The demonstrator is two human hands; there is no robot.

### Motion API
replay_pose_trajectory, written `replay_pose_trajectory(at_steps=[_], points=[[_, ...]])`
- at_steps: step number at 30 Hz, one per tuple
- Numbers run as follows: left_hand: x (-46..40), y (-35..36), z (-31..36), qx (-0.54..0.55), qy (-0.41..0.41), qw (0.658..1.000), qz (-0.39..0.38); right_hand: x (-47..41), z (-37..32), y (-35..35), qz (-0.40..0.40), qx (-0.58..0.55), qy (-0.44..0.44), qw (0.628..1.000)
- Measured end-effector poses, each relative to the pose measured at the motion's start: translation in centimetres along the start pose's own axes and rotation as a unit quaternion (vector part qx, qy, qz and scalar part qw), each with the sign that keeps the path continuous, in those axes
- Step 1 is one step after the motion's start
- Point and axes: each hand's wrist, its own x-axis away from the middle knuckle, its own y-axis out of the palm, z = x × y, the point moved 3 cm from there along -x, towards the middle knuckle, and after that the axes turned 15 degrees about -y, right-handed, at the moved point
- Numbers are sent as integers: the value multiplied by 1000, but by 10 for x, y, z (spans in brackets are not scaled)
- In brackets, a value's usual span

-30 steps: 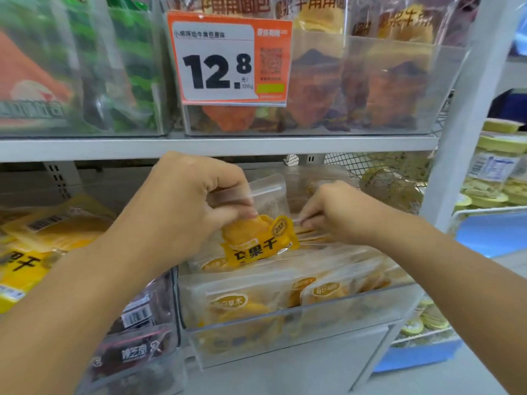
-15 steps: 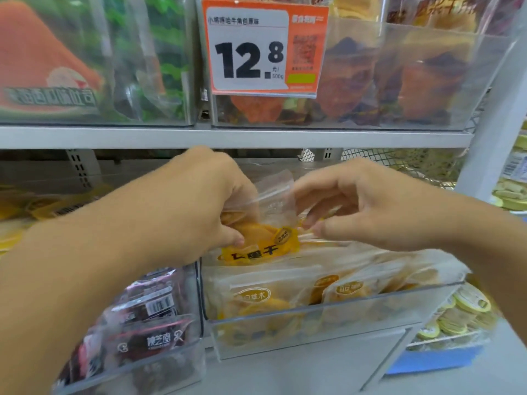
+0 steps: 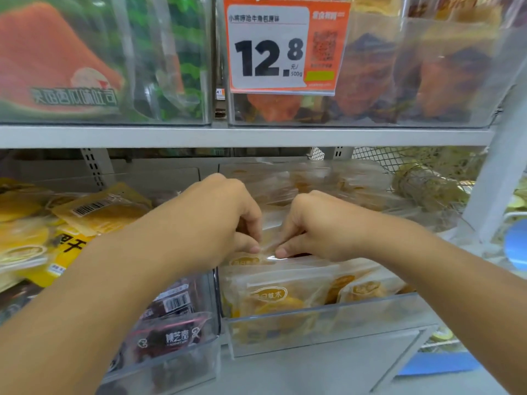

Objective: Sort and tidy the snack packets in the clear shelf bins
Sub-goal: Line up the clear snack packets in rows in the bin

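We have one head view, looking forward and slightly down, close to the shelf (image 3: 245,136). Our left hand (image 3: 211,220) and right hand (image 3: 319,226) meet mid-frame; a bin (image 3: 322,323) sits just below them.

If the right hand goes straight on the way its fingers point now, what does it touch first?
The right hand points left, toward the left hand. Their fingertips nearly meet on the clear packet over the clear bin, so it would probably meet the left hand's fingers first; depth is unclear.

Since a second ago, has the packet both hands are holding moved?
Yes. The packet has gone down, its yellow label now sunk among the packets in the clear bin, held by both hands.
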Motion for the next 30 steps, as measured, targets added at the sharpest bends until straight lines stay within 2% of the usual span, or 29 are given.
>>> replay_pose_trajectory(at_steps=[3, 5, 8, 11, 13, 15, 19, 24, 30], points=[[-4, 12, 7, -60, -18, 998, 26, 4, 5, -7, -13, -3, 2, 1000], [-10, 17, 12, -103, -25, 994, 39, 24, 12, -26, 23, -40, 19, 999], [-13, 11, 8, -89, -30, 995, -15, 64, 30, -52, 66, 12, 79, 995], [-10, 3, 11, -8, -22, 998, -55, 76, 42, -45, 58, 74, 102, 990], [-12, 5, 19, 12, -1, 1000, -15, 70, 44, -39, 51, 96, 94, 990], [-14, 15, 32, -1, 34, 999, 0, 62, 45, -38, 29, 118, 90, 989], [-20, 35, 36, -22, 14, 995, -99, 54, 55, -38, -3, 77, 78, 994], [-23, 47, 26, -91, 9, 982, -168, 60, 66, -37, 3, 44, 80, 996], [-29, 48, 17, -129, -9, 982, -135, 46, 59, -32, -38, 107, 87, 990]])
